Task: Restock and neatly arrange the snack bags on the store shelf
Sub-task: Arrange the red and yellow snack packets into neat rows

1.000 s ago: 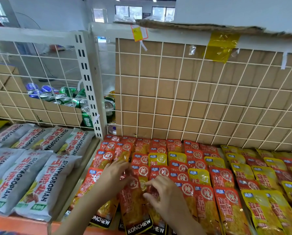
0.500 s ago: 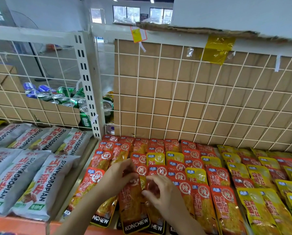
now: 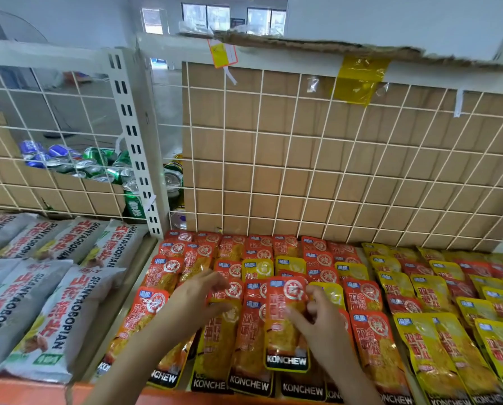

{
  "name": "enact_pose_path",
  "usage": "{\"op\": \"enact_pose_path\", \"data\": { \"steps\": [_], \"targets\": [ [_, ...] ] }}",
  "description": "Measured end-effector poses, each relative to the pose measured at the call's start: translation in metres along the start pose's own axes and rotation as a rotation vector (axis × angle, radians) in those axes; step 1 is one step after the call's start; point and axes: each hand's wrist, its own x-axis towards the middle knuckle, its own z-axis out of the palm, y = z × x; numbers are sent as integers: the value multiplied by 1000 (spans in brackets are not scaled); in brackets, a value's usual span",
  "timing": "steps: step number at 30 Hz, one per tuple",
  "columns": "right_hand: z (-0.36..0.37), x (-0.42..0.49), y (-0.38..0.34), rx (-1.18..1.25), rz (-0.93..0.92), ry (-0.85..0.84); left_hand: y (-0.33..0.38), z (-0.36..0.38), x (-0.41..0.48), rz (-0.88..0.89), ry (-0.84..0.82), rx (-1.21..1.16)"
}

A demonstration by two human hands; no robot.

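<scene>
Rows of orange-red KONCHEW snack bags (image 3: 370, 340) lie overlapping on the shelf, with yellow bags (image 3: 437, 355) to their right. My right hand (image 3: 320, 325) pinches one orange-red bag (image 3: 285, 325) by its right edge and holds it lifted above the front row. My left hand (image 3: 197, 299) grips the top of a neighbouring orange-red bag (image 3: 218, 340) in the front row. Both forearms come in from the bottom edge.
Grey SHANYAOBOPIAN bags (image 3: 54, 314) fill the left shelf section. A white slotted upright (image 3: 133, 141) divides the sections. A wire grid backed by cardboard (image 3: 332, 159) closes the rear. Drink cans (image 3: 92, 165) lie behind the grid. The orange shelf lip (image 3: 25, 390) runs along the front.
My right hand has taken one orange-red bag and lifted it up out of the front row. My left hand has stayed on the bag beside it.
</scene>
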Motion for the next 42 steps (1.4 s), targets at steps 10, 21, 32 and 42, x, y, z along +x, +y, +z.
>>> {"op": "enact_pose_path", "data": {
  "steps": [10,21,32,42],
  "targets": [
    [-4,-12,18,-383,-10,76,-6,11,0,-64,-135,284],
    [-10,-13,16,-432,-135,131,-7,13,14,-45,-144,198],
    [-10,-9,13,-448,-161,83,-12,12,24,-39,-43,-78],
    [-15,0,15,-519,-161,53,-21,-1,49,-76,162,-378]
  ]
}}
